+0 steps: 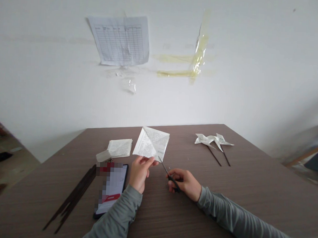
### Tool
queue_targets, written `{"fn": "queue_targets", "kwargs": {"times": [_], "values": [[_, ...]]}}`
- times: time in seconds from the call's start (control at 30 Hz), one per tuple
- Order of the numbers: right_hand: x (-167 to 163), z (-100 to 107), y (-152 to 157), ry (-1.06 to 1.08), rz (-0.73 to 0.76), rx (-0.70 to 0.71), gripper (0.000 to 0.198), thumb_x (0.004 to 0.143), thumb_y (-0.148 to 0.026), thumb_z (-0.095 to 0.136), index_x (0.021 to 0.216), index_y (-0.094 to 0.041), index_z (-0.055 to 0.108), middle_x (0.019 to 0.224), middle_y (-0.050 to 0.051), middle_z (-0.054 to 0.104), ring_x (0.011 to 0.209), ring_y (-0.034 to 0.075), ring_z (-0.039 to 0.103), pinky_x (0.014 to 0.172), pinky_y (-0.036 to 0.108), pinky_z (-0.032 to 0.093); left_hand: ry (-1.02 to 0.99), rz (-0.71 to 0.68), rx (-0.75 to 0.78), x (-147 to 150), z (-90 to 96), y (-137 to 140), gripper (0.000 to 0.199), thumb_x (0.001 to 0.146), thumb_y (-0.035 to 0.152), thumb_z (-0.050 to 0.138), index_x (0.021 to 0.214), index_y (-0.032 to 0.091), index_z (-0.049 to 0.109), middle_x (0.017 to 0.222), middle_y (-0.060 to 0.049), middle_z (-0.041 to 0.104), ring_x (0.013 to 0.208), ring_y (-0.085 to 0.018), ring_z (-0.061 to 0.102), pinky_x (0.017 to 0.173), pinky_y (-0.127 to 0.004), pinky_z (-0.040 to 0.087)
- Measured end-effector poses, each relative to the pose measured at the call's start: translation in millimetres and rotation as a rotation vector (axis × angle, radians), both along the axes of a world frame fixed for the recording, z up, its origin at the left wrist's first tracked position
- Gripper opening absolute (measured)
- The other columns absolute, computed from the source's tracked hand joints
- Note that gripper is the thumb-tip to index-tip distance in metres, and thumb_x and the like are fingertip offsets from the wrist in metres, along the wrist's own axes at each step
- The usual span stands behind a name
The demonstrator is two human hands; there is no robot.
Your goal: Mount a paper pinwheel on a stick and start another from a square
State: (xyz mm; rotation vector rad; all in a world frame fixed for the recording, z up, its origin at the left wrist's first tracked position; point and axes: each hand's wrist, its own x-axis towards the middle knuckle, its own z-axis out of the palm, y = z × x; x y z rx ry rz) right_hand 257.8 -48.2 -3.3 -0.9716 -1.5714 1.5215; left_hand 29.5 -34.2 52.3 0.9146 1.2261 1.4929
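Note:
A square of printed paper [152, 143] with diagonal creases is pinched at its near edge by my left hand [141, 172], which lifts it above the table. My right hand [184, 183] grips a pair of scissors [173, 182] by the black handles. The scissor blades reach up to the paper's near corner, just right of my left fingertips. Whether they have cut into it I cannot tell. Two paper pinwheels [213, 139] on dark sticks lie to the right, beyond my right hand.
On the brown table [239, 199], a stack of paper squares [120, 148] lies back left beside a small translucent box [103, 156]. A phone [111, 190] and several dark sticks [73, 196] lie left of my left arm. A printed sheet [121, 40] hangs on the wall behind.

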Motion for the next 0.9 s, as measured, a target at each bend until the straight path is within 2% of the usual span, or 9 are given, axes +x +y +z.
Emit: {"fn": "queue_targets", "kwargs": {"times": [0.2,0.43,0.9], "values": [[-0.5,2.6,-1.5,-0.002,0.003,0.002,0.071,0.081,-0.082,0.113,0.11,-0.024,0.083,0.078,0.002,0.086,0.067,0.022,0.075,0.073,0.038,0.066,0.021,-0.005,-0.01,-0.9,0.0,0.2,0.038,0.069,0.038,0.107,0.088,0.022,0.078,0.096,-0.013,0.095,0.081,-0.028,0.095,0.044,-0.018,0.028],[-1.0,3.5,-1.9,0.01,-0.012,0.048,0.064,0.088,-0.077,0.109,0.112,-0.024,0.084,0.08,0.004,0.088,0.067,0.023,0.076,0.072,0.041,0.066,-0.002,-0.002,-0.011,1.6,2.1,-1.1,0.038,0.065,0.037,0.106,0.084,0.022,0.078,0.088,-0.01,0.092,0.076,-0.026,0.092,0.043,-0.018,0.028],[-2.8,4.4,-1.7,0.008,-0.033,0.031,0.064,0.084,-0.077,0.111,0.11,-0.025,0.085,0.077,0.004,0.087,0.066,0.025,0.075,0.071,0.042,0.065,0.012,-0.01,-0.027,3.1,5.5,-3.4,0.038,0.066,0.037,0.107,0.086,0.022,0.079,0.086,-0.008,0.091,0.077,-0.027,0.092,0.044,-0.019,0.027]]}}
